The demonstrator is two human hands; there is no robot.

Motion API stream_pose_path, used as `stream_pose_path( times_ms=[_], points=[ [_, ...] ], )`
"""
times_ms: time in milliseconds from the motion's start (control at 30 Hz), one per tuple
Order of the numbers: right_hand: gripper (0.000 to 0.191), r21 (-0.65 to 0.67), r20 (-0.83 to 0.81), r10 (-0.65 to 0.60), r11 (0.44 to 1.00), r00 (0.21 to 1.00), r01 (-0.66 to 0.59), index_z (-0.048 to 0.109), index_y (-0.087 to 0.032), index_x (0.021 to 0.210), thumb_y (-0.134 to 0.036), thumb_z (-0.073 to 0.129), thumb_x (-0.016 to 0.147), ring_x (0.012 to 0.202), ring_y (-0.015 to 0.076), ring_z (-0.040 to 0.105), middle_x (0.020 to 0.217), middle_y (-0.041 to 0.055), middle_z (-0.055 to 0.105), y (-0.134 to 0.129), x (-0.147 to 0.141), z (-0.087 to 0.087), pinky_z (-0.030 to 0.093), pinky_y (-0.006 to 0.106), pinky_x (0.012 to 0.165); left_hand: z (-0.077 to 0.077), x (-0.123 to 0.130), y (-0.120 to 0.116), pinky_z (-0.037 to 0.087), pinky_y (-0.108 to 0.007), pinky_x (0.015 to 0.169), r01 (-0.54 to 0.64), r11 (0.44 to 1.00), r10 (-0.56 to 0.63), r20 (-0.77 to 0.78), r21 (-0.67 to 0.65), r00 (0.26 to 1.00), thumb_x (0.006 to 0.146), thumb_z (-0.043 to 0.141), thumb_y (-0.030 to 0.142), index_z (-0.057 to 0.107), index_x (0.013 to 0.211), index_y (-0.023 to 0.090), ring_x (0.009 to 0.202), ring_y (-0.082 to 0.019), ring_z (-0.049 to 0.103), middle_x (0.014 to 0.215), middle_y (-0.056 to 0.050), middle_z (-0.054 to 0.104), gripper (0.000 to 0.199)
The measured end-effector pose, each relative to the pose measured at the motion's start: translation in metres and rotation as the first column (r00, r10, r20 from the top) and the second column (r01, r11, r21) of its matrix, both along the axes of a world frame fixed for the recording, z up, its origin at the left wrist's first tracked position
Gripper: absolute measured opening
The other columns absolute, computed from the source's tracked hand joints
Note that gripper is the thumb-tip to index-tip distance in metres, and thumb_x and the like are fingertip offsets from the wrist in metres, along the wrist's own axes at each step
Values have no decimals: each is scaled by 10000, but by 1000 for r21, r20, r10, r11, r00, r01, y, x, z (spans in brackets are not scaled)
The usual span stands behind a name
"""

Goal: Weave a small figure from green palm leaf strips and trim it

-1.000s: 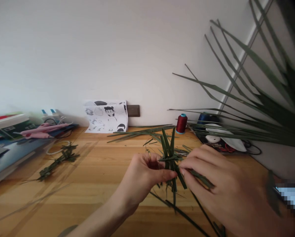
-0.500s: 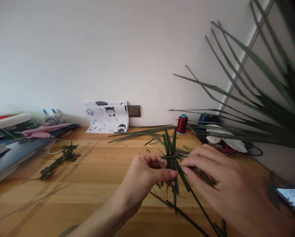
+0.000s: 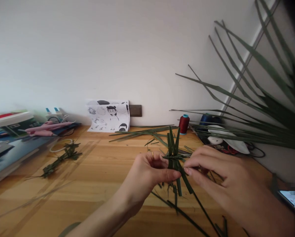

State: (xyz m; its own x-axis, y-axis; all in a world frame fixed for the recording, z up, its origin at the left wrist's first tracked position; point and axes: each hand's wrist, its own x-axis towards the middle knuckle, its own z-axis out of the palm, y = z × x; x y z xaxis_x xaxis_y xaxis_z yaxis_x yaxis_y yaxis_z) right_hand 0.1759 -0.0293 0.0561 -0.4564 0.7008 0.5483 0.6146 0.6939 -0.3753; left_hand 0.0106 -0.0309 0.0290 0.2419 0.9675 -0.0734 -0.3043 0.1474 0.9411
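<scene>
A small bundle of crossed green leaf strips (image 3: 173,157) is held upright above the wooden table. My left hand (image 3: 153,169) pinches it from the left, thumb in front and fingers behind. From the right, my right hand (image 3: 211,174) has its thumb and index finger pressed together at the bundle's right edge, on the strips where they cross. Some strips point up from the crossing and others fan downward. The fingertips of my right hand partly cover what they grip.
A dark red thread spool (image 3: 184,124) stands near the wall, beside long palm leaves (image 3: 268,108). Printed paper (image 3: 109,117) leans at the back. A woven leaf piece (image 3: 61,159) and pink glue gun (image 3: 47,128) are left. Loose strips (image 3: 184,214) lie below my hands.
The view has shifted slightly, so the scene sits a little further right. Both hands keep their place at the leaf bundle; the fingers of my right hand have moved slightly.
</scene>
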Motion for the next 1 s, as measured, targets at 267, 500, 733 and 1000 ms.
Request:
stream_pose_path(
  times_ms=[267,500,733,1000],
  points=[
    [129,-153,-39,9,988,999,-14,588,-238,721,-169,497,781,678,118,535,735,-26,570,0,2,-5,416,239,595,1,0,-2,404,-210,570,19,999,-20,18,25,1000,527,750,140,635,660,112,555,-79,517,612,5,614,178],
    [111,-341,-80,21,939,997,-48,598,-274,764,-275,497,811,705,112,547,742,-56,597,6,7,0,418,229,609,3,-3,-3,441,-200,553,-22,999,24,76,-32,997,558,745,173,639,621,124,517,-77,561,576,11,630,133],
    [132,-367,-120,69,924,990,-109,627,-240,723,-251,517,795,648,114,559,686,-41,606,11,6,1,413,224,573,5,-3,-4,457,-204,575,-38,997,42,58,-69,997,547,749,180,661,596,120,524,-82,571,568,-2,643,117],
    [142,-454,-175,150,865,973,-215,625,-204,720,-268,521,793,672,124,576,689,-19,614,21,9,-3,452,232,610,6,-2,-3,457,-200,549,-23,994,36,113,-108,993,541,743,142,653,573,120,486,-76,568,548,0,641,98]
  ],
)
